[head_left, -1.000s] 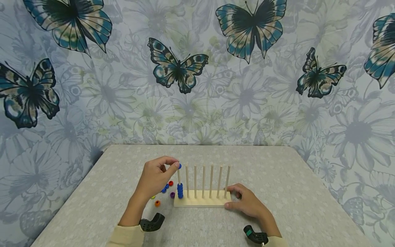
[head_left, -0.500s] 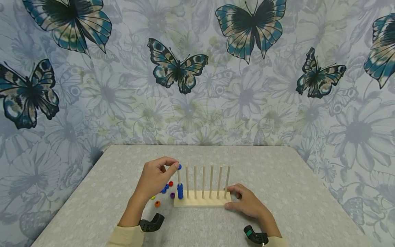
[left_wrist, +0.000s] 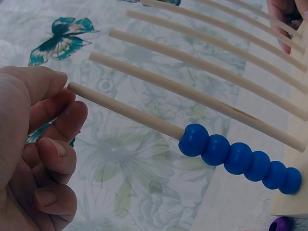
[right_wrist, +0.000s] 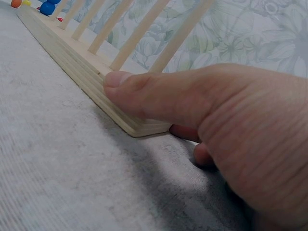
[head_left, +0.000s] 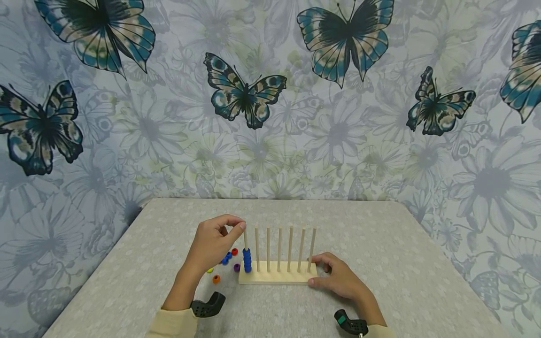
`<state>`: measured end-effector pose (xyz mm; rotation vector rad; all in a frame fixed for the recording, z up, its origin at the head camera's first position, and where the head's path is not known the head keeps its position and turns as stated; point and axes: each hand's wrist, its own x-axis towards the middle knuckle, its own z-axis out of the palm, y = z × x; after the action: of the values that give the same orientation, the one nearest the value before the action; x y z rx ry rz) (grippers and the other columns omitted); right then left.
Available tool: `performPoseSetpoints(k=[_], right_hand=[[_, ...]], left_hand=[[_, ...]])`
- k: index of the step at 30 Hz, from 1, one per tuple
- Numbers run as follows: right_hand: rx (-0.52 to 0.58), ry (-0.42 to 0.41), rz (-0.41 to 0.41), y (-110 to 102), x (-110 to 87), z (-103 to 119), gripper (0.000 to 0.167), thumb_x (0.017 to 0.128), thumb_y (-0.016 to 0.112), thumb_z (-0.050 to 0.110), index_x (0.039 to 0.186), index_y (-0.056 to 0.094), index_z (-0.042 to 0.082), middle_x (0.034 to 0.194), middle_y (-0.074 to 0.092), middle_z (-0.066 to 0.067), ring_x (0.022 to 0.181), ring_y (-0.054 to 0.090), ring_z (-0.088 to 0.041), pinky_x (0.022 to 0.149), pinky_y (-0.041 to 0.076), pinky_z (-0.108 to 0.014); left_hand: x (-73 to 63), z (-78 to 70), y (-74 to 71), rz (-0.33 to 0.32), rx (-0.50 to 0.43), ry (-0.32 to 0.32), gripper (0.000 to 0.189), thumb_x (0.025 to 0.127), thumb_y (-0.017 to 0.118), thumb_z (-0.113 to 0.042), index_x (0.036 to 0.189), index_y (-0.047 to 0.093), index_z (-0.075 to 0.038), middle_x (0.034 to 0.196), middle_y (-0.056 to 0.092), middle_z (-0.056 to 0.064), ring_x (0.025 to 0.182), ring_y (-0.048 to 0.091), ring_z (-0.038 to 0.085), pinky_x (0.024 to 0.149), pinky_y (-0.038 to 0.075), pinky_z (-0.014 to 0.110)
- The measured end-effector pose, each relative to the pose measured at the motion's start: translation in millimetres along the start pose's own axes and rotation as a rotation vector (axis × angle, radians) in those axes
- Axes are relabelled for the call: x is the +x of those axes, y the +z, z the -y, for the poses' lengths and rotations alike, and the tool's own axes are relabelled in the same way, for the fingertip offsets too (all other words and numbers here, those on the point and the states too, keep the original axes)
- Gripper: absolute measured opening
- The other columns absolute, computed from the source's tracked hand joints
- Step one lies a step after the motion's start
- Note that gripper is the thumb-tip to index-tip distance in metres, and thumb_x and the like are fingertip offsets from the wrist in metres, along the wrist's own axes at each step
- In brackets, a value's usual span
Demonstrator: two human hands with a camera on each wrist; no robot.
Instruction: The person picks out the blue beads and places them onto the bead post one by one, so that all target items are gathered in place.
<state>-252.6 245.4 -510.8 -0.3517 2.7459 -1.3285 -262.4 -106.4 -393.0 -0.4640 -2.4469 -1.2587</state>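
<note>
A wooden peg stand (head_left: 276,278) with a row of upright pegs rests on the table. Its leftmost peg (left_wrist: 127,111) carries a stack of blue beads (left_wrist: 239,158), down against the base. My left hand (head_left: 214,241) is at the top of that peg, fingertips right at its tip and no bead between them; the other fingers are loosely curled. At the opposite end, my right hand (head_left: 338,278) grips the base of the stand, thumb (right_wrist: 144,94) on the near side and fingers around the far side, partly hidden. The other pegs carry no beads.
Left of the stand lie loose beads: an orange bead (head_left: 216,279), a purple bead (head_left: 237,267), a red bead (head_left: 234,252), some blue beads (head_left: 226,259) and a yellow one partly behind the left wrist. A butterfly-patterned backdrop (head_left: 338,155) rises behind the table (head_left: 363,225).
The blue bead that my left hand held at the peg's top has been let go and slid down onto the stack. Both hands have stayed in nearly the same place.
</note>
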Motion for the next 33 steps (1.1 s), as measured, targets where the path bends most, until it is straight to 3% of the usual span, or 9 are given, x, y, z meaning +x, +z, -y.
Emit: performPoseSetpoints(k=[8,18,33], right_hand=[[0.006,-0.012,0.007,0.0,-0.7,1.7,0.055,0.075,0.087,0.038,0.123,0.067,0.023,0.102,0.058,-0.001,0.090,0.045,-0.018,0.073,0.039,-0.027],[0.003,-0.005,0.002,-1.7,1.1,2.0,0.055,0.074,0.088,0.039,0.123,0.067,0.025,0.103,0.059,0.001,0.090,0.046,-0.018,0.073,0.040,-0.027],[0.003,-0.005,0.005,-1.9,0.2,4.4,0.055,0.075,0.088,0.038,0.123,0.067,0.023,0.104,0.059,0.000,0.091,0.045,-0.019,0.074,0.039,-0.028]], left_hand=[[-0.6,0.8,-2.2,-0.012,-0.009,0.005,0.025,0.094,0.067,-0.050,0.102,0.076,-0.028,0.089,0.071,-0.012,0.055,0.050,0.014,0.045,0.042,0.028],[1.3,2.0,-10.6,-0.061,-0.062,0.010,0.021,0.094,0.067,-0.048,0.103,0.075,-0.030,0.096,0.070,-0.009,0.051,0.046,0.014,0.043,0.039,0.029],[1.6,14.0,-21.9,-0.013,-0.004,-0.037,0.021,0.094,0.068,-0.045,0.106,0.074,-0.029,0.101,0.072,-0.007,0.057,0.052,0.017,0.048,0.043,0.029]])
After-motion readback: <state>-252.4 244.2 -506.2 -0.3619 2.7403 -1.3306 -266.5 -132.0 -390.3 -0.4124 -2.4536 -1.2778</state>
